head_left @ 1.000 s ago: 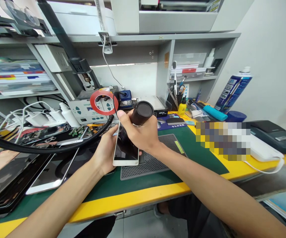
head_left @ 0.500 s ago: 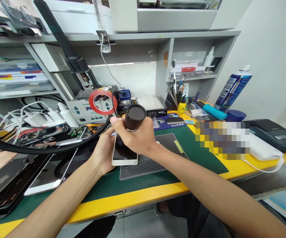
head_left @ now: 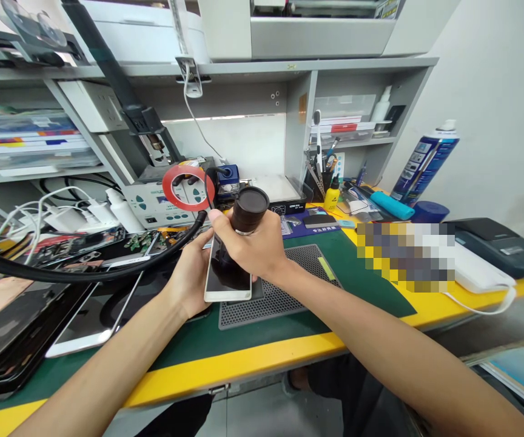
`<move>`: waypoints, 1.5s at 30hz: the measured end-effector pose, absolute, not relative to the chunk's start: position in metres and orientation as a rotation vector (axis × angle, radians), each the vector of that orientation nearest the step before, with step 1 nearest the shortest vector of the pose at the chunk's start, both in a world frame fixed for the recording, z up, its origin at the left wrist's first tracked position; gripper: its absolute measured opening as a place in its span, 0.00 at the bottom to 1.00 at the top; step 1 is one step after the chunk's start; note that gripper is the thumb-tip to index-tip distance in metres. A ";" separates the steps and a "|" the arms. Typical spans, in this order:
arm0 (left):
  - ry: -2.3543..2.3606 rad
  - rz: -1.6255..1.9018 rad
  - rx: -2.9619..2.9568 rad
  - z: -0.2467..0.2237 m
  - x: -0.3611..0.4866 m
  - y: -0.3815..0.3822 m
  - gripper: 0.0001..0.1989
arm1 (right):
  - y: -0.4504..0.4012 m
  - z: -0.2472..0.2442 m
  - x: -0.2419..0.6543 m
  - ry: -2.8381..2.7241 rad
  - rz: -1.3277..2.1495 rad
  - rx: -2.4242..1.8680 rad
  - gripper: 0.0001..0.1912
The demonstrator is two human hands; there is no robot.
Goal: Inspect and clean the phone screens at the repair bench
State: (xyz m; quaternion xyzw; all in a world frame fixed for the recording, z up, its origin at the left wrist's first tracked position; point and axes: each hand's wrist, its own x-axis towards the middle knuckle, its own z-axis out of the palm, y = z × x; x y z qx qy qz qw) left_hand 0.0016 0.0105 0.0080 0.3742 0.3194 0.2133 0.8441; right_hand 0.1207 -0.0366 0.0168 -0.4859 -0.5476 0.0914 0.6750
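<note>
My left hand (head_left: 192, 273) is wrapped round the left edge of a smartphone (head_left: 228, 285) with a white frame and a dark screen. My right hand (head_left: 262, 246) is closed round a stubby black cylinder (head_left: 249, 209) with a wide, round, flat top; its exact kind does not show. The cylinder stands over the upper part of the phone, and its lower end is hidden by my fingers. The phone is held above the green mat (head_left: 366, 291), near a grey perforated pad (head_left: 289, 294). Some of my left fingers are hidden under the phone.
A black hose (head_left: 84, 276) curves in from the left over tablets (head_left: 89, 321) and loose circuit boards. Behind my hands hangs a red tape roll (head_left: 167, 188). A yellow bottle (head_left: 332, 195), a blue spray can (head_left: 421, 170) and a white device (head_left: 480, 267) stand right.
The black cylinder and my right hand have shifted very slightly to the right over the phone. Both hands keep their grip, and the phone stays nearly still.
</note>
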 end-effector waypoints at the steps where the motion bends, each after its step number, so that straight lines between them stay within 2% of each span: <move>1: 0.676 0.447 0.799 0.009 0.001 0.010 0.23 | -0.036 0.016 0.121 -1.233 0.204 -1.098 0.18; 7: 0.697 0.444 0.795 0.009 0.004 0.011 0.22 | -0.036 0.015 0.123 -1.247 0.193 -1.102 0.18; 15: 0.678 0.452 0.722 0.008 0.005 0.012 0.17 | -0.037 0.015 0.123 -1.262 0.209 -1.082 0.19; 32: 0.634 0.422 0.759 0.003 0.001 0.015 0.22 | -0.039 0.017 0.121 -1.289 0.210 -1.107 0.17; 45: 0.628 0.515 0.788 0.003 0.003 0.016 0.18 | -0.043 0.020 0.117 -1.311 0.243 -1.118 0.16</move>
